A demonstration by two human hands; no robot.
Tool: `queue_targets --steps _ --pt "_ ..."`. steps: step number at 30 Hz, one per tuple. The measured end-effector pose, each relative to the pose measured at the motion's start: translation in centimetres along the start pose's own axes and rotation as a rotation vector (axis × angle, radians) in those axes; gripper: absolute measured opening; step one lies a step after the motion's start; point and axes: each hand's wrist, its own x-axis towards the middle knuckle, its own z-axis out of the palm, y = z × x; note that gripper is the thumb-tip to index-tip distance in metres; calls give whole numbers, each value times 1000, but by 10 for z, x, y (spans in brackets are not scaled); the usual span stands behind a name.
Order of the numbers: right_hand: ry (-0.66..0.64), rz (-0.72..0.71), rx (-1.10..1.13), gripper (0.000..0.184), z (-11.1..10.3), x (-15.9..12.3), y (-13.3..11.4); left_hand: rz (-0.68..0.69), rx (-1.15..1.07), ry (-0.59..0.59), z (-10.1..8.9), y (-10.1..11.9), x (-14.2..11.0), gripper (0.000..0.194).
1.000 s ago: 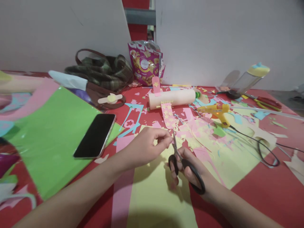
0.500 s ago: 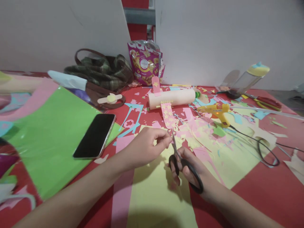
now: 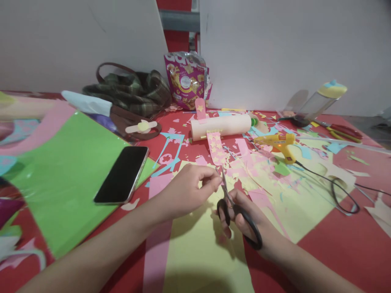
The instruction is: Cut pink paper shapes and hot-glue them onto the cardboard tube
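Observation:
My right hand (image 3: 244, 215) grips black-handled scissors (image 3: 225, 191), blades pointing away from me and slightly apart. Beside the blades, my left hand (image 3: 195, 187) is closed in a pinch; whatever lies between its fingertips is too small to make out. Both hands hover over a pale yellow paper sheet (image 3: 201, 252) that lies on a pink one (image 3: 156, 248). Just beyond them, a pink strip with yellow stars (image 3: 216, 148) hangs from a cream paper tube (image 3: 227, 126). A second pink tab (image 3: 200, 109) with a star stands up at the tube's back.
On the left a black phone (image 3: 122, 175) lies over green sheets (image 3: 67, 175). A yellow glue gun (image 3: 279, 144) with a trailing cord (image 3: 332, 187) sits at right among paper scraps. Behind stand a snack bag (image 3: 187, 81), a plaid bag (image 3: 131, 89) and a clear cylinder (image 3: 317, 103).
The scissors' blades have spread slightly. Both hands stay almost in the same place, and the things on the table have not moved.

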Motion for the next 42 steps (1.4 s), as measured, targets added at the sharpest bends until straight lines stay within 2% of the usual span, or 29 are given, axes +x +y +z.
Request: queue_targets --steps 15,30,35,42 --pt "-10 -16 -34 36 2 -2 -8 -82 -81 60 10 5 -3 26" --pt "25 2 50 35 1 -2 5 -130 -283 185 26 8 -8 27" --pt "40 -12 61 30 0 -3 10 -132 -317 203 29 10 -9 27" --pt "51 0 58 34 4 -2 7 -159 -397 201 33 10 -10 27"
